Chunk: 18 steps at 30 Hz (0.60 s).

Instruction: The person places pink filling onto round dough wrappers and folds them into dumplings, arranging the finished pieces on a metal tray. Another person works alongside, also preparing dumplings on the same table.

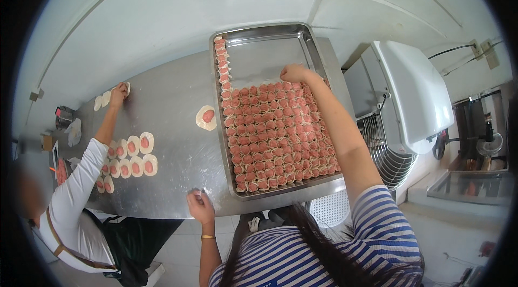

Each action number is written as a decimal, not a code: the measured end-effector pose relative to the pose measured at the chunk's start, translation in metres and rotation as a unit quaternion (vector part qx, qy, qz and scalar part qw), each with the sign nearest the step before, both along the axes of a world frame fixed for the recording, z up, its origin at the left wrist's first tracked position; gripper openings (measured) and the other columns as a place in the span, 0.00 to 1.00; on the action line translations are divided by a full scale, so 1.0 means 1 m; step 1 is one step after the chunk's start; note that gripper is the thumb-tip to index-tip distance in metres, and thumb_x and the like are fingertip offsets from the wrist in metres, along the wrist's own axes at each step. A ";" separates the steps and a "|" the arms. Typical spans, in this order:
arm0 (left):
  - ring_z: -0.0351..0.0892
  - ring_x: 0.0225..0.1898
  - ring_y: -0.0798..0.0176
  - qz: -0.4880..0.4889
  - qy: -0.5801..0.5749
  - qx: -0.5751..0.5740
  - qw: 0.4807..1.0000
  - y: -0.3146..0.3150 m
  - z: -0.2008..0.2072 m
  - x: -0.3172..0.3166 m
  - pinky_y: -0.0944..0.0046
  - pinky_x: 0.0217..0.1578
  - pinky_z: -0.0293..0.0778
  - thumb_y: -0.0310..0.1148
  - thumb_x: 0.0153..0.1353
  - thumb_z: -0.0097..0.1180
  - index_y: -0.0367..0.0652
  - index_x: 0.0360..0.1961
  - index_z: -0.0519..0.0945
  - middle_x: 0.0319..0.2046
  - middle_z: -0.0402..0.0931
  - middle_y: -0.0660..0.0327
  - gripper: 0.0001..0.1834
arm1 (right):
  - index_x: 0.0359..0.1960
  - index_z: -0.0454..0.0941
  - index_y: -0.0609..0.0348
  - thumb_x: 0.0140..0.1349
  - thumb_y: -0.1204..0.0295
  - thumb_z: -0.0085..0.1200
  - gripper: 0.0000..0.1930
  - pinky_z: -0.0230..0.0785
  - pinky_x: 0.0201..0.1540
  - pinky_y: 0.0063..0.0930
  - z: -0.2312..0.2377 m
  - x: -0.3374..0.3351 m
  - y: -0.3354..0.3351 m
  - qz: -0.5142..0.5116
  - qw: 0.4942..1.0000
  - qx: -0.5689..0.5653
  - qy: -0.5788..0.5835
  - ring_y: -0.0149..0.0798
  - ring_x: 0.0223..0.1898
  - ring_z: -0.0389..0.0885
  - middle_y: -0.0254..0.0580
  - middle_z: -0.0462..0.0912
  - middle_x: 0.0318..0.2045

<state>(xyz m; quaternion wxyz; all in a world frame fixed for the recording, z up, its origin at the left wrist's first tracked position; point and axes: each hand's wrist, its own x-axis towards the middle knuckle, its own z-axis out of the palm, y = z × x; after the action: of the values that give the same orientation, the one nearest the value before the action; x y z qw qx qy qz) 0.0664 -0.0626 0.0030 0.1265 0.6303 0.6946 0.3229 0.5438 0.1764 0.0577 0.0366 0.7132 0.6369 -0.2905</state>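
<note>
A white wire-guarded machine [402,98] flanks the steel tray [259,61] of meat dumplings [275,136]; the curled right hand [294,73] is at their far row, the tray's floor showing beyond, the curled left hand [201,207] near the front edge of the steel table [172,146]; whether either grips anything, I cannot tell

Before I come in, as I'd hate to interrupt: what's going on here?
The person's right hand reaches over open-topped dumplings in a steel tray; whether it holds one is unclear. Their left hand is by the near edge of the table. One filled wrapper lies left of the tray; a co-worker's hand is at pale wrappers.
</note>
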 end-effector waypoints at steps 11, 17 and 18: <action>0.67 0.23 0.62 0.008 -0.001 -0.005 1.000 0.001 -0.002 0.000 0.63 0.24 0.65 0.30 0.56 0.55 0.41 0.28 0.71 0.25 0.66 0.59 0.06 | 0.39 0.83 0.48 0.49 0.65 0.47 0.16 0.53 0.61 0.54 -0.008 0.006 0.002 0.004 0.999 0.015 0.040 0.52 0.49 0.77 0.50 0.81 0.42; 0.66 0.23 0.62 0.008 0.003 -0.005 1.000 0.000 -0.004 -0.003 0.64 0.24 0.65 0.30 0.56 0.54 0.40 0.28 0.71 0.25 0.66 0.60 0.06 | 0.39 0.82 0.59 0.50 0.66 0.47 0.17 0.52 0.61 0.56 0.015 -0.002 -0.005 -0.011 0.995 0.003 -0.095 0.52 0.50 0.76 0.55 0.81 0.42; 0.66 0.23 0.62 0.008 0.002 -0.007 1.000 0.000 -0.004 -0.002 0.64 0.24 0.65 0.30 0.56 0.54 0.40 0.28 0.71 0.25 0.66 0.60 0.06 | 0.39 0.81 0.60 0.50 0.66 0.47 0.18 0.52 0.61 0.56 0.017 -0.002 -0.008 -0.005 0.994 -0.004 -0.106 0.53 0.50 0.76 0.55 0.81 0.42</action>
<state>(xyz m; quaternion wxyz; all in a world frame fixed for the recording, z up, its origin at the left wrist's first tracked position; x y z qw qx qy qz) 0.0639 -0.0628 -0.0008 0.1265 0.6244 0.7022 0.3178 0.5417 0.1689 0.0742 0.1058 0.7431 0.6245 -0.2160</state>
